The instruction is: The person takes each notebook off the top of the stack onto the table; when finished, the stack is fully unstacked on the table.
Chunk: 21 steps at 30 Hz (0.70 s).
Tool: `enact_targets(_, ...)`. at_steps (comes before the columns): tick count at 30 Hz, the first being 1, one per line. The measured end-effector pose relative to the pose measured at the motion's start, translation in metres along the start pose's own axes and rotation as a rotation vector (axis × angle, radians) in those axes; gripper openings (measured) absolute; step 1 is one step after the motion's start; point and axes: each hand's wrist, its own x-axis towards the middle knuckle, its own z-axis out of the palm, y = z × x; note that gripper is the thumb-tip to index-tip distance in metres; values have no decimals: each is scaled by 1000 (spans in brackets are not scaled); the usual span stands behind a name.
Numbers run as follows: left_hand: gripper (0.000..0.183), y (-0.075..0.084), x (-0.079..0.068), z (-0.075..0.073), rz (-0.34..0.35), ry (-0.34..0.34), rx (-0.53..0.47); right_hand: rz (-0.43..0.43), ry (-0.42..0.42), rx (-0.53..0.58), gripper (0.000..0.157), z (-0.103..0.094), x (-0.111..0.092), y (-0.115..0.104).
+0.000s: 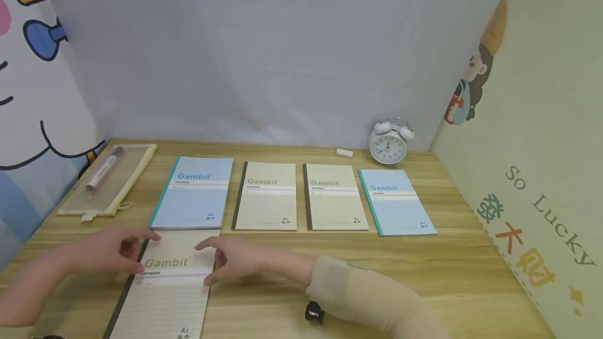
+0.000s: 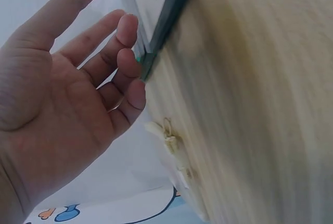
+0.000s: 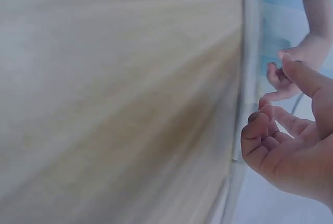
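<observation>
A cream Gambit notebook [image 1: 165, 297] with a dark spine lies at the front left, its top edge against the bottom of a blue notebook [image 1: 193, 198]. My left hand [image 1: 105, 252] is at its spine side, index finger near the top corner and thumb by the printed title. Across from it, my right hand [image 1: 240, 260] has index finger and thumb at the right edge. In the left wrist view, the loosely bent fingers [image 2: 127, 65] come right up to the dark spine [image 2: 174, 10]. The right wrist view shows the fingers [image 3: 255, 140] bent beside the notebook's edge.
Two cream notebooks [image 1: 266, 203] [image 1: 335, 203] and another blue one [image 1: 398, 208] continue the row rightward. Behind them stand a white alarm clock [image 1: 388, 145] and a small white eraser [image 1: 344, 153]. A mesh pouch [image 1: 127, 182] with a marker [image 1: 103, 170] lies at the left edge.
</observation>
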Motion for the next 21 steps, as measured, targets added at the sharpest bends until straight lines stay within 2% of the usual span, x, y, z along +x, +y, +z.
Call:
enact_targets(3,64,4,3,-6,35,65,25,-1,31,11,67,-16,-3,-5)
enact_targets(5,64,7,6,-11,43,120,84,4,70,7,67,-29,-5,-8)
enact_targets(8,64,11,12,-18,21,211,185,-4,135,31,66,-49,-7,-10)
enact_targets(10,65,12,18,-22,8,259,219,-13,176,72,65,-60,-7,-10)
enact_targets(14,67,13,31,-28,14,340,218,-14,253,147,65,-75,-4,-7)
enact_targets(17,70,11,41,-32,29,384,198,-2,315,156,65,-81,1,-3)
enact_targets(21,76,5,53,-36,22,398,160,44,363,143,66,-82,9,6)
